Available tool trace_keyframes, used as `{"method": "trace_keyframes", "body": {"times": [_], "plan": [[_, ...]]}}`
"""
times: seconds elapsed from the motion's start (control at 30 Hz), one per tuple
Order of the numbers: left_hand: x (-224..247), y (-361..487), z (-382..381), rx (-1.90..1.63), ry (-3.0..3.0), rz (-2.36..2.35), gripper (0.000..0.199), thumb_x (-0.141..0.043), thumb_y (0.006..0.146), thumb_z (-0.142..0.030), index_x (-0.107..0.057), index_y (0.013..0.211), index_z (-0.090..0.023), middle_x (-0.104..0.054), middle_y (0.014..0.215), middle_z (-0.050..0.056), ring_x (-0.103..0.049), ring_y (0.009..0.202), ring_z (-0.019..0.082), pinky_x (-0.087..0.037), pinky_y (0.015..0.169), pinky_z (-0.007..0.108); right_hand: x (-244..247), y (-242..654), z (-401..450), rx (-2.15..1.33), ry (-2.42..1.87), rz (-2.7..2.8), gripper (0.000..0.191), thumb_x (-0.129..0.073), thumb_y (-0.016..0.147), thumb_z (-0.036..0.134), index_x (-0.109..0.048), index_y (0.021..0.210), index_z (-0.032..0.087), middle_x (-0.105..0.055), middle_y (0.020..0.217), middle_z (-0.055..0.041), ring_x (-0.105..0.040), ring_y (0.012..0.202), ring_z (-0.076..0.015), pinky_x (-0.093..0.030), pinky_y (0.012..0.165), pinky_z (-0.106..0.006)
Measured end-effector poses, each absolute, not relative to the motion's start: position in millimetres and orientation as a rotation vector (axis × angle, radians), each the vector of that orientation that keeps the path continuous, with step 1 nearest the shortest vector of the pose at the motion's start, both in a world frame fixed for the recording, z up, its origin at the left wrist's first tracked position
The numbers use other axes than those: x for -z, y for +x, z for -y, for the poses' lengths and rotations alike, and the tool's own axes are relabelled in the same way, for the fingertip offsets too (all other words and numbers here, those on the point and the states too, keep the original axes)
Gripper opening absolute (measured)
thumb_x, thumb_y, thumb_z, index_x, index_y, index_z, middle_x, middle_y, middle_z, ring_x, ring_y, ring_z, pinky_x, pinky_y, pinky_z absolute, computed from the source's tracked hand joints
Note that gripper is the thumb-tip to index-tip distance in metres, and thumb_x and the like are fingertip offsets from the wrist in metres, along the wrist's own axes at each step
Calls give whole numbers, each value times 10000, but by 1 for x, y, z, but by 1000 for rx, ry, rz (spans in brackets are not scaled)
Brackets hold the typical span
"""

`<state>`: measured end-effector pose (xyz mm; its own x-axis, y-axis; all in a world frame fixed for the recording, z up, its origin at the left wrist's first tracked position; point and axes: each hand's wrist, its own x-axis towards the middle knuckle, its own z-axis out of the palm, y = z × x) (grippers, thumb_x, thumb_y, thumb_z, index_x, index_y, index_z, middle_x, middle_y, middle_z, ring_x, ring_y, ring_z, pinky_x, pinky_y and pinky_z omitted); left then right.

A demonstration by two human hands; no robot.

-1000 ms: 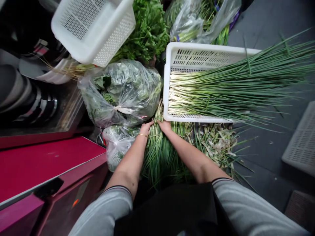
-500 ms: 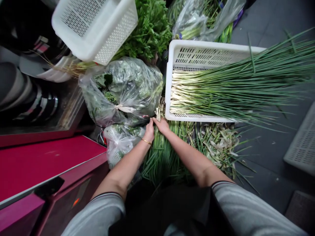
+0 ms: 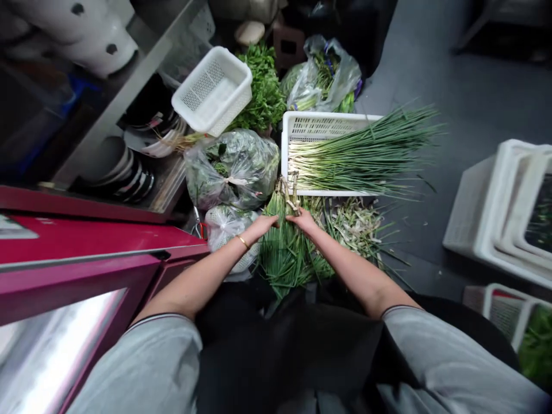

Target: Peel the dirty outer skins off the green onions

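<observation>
My right hand (image 3: 304,221) is closed round a few green onions (image 3: 294,202), whose pale, dirty root ends point away from me. Beside it my left hand (image 3: 264,225) has its fingers drawn together over the same heap; whatever they grip is too small to make out. Below and between both hands lies a pile of uncleaned green onions (image 3: 282,253), leaves towards me. Just beyond, a white slotted basket (image 3: 285,158) holds cleaned green onions (image 3: 345,156) in a row, white ends left, green tops hanging over the right side.
Trimmed scraps (image 3: 357,227) lie on the floor at right. Bagged greens (image 3: 235,167) and a smaller bag (image 3: 233,230) sit left, with a white basket (image 3: 213,92) and leafy greens (image 3: 263,86) behind. A red cabinet (image 3: 95,241) borders the left; stacked crates (image 3: 487,201) stand right.
My hands have moved apart and back towards me, with green onions now raised in the right one. The view has pulled back, showing more of the surroundings.
</observation>
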<state>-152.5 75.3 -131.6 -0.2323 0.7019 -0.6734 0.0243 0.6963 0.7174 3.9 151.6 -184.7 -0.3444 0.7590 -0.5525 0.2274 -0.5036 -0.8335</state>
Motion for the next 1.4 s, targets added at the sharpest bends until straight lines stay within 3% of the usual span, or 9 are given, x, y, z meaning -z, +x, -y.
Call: {"method": "trace_keyframes", "body": {"times": [0.13,0.27,0.4,0.47,0.63,0.83,1.07,1.27,1.4], "plan": [[79,-142,-67,-854,812,-1798,204,-730,677,-354,-733,703,-151,-736,818,88,-643,896,238,-477,841,325,130,61,-133,-1805,-1449,1182,315,-745,569,308,-624,819,160,-692,770,-5,-637,761,-168,-503,836,-346],[16,-107,-49,-1267,841,-1547,394,-760,676,-397,-728,993,-166,-724,982,83,-649,957,212,-506,800,299,45,126,-117,-1724,-1111,1160,334,-779,558,341,-623,804,178,-679,780,-11,-632,750,-168,-504,848,-354],[-29,-64,-19,-1387,807,-1376,421,-758,696,-439,-705,1022,-179,-712,953,73,-666,955,206,-536,735,276,-48,205,-112,-1535,-886,1137,244,-745,680,350,-613,843,227,-670,837,-12,-649,817,-181,-498,856,-361],[-41,-48,-6,-1372,839,-1370,416,-766,690,-436,-705,1004,-170,-711,923,72,-674,922,205,-538,704,267,-70,236,-111,-1435,-799,1189,179,-685,760,347,-607,901,269,-660,858,-2,-652,888,-183,-488,853,-352],[-43,-14,0,-1308,933,-1400,389,-771,700,-350,-703,1036,-167,-717,979,79,-658,944,186,-515,741,251,-26,229,-94,-1431,-1056,1347,218,-725,646,332,-619,801,221,-668,827,-21,-625,789,-178,-482,873,-377],[-22,23,-26,-1244,1051,-1315,385,-804,637,-326,-724,970,-152,-735,938,61,-654,899,185,-500,847,293,21,166,-75,-1739,-820,1538,388,-794,580,391,-701,874,156,-716,874,-29,-656,911,-220,-470,928,-389],[-16,10,-60,-1185,869,-1280,374,-872,492,-369,-704,727,-131,-659,699,19,-557,602,105,-461,561,236,21,168,-91,-1919,-907,1041,441,-857,509,398,-737,859,159,-746,808,-30,-687,772,-196,-526,846,-365],[-1,5,-68,-1165,709,-1272,444,-877,460,-411,-676,742,-133,-664,719,29,-614,629,139,-502,555,264,28,171,-100,-1933,-1051,913,414,-851,507,388,-739,827,151,-741,781,-46,-672,669,-188,-549,697,-340],[8,3,-67,-1173,755,-1340,434,-859,497,-436,-670,735,-126,-655,669,29,-593,569,136,-497,526,275,29,166,-102,-1914,-1083,1030,366,-846,502,324,-736,804,149,-740,775,-31,-666,697,-163,-535,745,-311]]}}
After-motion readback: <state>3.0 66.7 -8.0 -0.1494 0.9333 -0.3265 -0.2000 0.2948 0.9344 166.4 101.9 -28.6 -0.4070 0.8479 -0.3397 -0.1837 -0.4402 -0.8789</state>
